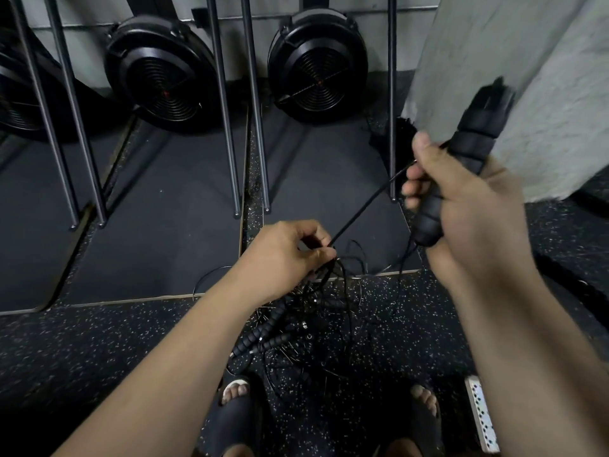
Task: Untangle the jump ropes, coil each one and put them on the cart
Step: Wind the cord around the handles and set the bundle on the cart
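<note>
While I am standing over the tangle of jump ropes (306,324), which is lying on the speckled rubber floor (99,341) between my feet in black slides (235,413), my right hand (461,206) is gripping a ribbed black foam handle (474,140), with fingers and thumb curled tightly around it, raised in front of the grey concrete pillar (543,77). A thin black cord (365,206) is running straight from this hand down to my left hand (283,258), which is pinching it between thumb and fingertips just above the tangle. Some other handles (260,334) are lying in the pile. Behind, two black rower fan housings (318,61) are standing by the wall, beside metal rails (227,127).
</note>
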`<state>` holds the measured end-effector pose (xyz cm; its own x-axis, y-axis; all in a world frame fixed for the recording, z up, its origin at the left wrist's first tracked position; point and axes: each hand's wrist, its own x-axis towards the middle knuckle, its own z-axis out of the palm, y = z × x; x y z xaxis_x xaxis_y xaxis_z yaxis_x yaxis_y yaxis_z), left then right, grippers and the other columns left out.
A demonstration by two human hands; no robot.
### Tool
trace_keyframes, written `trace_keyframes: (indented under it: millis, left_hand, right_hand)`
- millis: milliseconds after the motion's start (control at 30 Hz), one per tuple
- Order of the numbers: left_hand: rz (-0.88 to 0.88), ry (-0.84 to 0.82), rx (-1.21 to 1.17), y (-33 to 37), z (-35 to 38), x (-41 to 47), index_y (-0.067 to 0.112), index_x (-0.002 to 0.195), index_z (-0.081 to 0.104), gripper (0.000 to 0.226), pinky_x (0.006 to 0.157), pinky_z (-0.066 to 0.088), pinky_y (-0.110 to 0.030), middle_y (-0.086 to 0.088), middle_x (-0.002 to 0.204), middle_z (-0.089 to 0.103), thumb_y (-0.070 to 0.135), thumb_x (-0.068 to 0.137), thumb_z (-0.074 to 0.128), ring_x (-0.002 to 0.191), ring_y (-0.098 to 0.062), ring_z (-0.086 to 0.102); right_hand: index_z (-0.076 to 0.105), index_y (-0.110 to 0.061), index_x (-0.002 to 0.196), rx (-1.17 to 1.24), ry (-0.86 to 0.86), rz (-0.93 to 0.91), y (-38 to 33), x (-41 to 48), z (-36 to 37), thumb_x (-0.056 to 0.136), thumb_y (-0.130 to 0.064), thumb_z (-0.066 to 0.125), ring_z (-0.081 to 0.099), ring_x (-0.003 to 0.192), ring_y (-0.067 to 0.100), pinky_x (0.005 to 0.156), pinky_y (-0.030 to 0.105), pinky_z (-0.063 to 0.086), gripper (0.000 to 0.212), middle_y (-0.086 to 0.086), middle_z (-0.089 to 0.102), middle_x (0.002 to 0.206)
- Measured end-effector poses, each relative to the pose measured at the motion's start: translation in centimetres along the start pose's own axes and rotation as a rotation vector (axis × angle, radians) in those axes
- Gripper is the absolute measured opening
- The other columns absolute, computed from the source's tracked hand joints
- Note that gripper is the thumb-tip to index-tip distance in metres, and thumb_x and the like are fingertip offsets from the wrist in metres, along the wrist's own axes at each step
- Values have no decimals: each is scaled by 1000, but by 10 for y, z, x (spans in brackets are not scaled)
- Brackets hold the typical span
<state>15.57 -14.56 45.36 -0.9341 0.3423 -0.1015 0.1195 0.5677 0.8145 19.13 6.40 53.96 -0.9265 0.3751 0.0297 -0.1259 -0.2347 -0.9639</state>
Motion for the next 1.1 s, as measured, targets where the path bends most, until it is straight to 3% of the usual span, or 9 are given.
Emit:
trace_keyframes:
  millis: [167,300,467,600,667,800,867,1000,1100]
  left_hand:
    - [65,68,-9,11,2,-3,24,86,69,14,64,57,-27,8,75,74,26,97,79,63,-12,74]
    - [168,156,63,16,0,-3,25,89,70,12,64,48,-19,12,75,71,29,96,79,65,-4,64]
    - [253,201,54,16,-1,-6,22,89,71,10,61,40,-13,13,71,67,20,95,78,64,-4,59]
    - [201,153,1,15,-3,-9,23,87,73,9,61,47,-19,10,75,71,21,94,78,62,-3,61]
    - [105,30,-15,12,-5,-8,25,89,74,10,59,56,-28,4,74,75,28,98,75,60,-14,69]
    - [-125,-217,-69,9,1,-9,22,93,74,10,55,64,-43,-6,75,78,27,102,72,66,-30,77]
    - [-164,-228,-76,8,5,-9,22,93,74,10,52,60,-35,-6,76,78,26,102,73,63,-27,76]
    - [-145,-162,-110,11,5,-8,22,91,74,12,59,63,-42,-6,76,79,29,101,74,64,-33,76]
    - [-68,-85,-25,17,7,-8,24,89,74,15,51,54,-25,1,69,78,32,101,73,51,-18,68]
  right_hand:
    - [67,-10,104,28,-71,138,14,0,9,98,-23,79,59,63,14,59,27,46,19,3,67,77]
    - [71,-14,97,-119,-164,226,31,-5,17,92,-18,83,59,58,14,53,26,47,13,3,72,75]
    - [75,-14,90,-578,-245,63,49,-7,20,93,-23,80,66,56,11,59,32,50,11,0,76,70]
    - [72,-15,88,-673,-242,7,50,-7,21,95,-24,77,72,58,13,65,34,55,12,-4,77,71]
    - [71,-15,88,-623,-222,5,49,-10,22,96,-22,76,72,59,15,65,36,56,12,-2,77,70]
    - [70,-11,91,-319,-158,26,30,-13,26,98,-15,76,66,56,15,54,24,49,11,3,74,69]
    - [70,-12,91,-202,-99,5,18,-10,22,98,-15,77,65,58,15,55,26,49,10,3,72,70]
    - [65,-10,94,67,-36,21,8,-4,12,99,-14,75,58,60,16,56,28,47,12,5,65,73]
    - [62,-13,91,144,-54,70,7,0,6,101,-17,74,56,62,16,57,27,45,16,4,64,75]
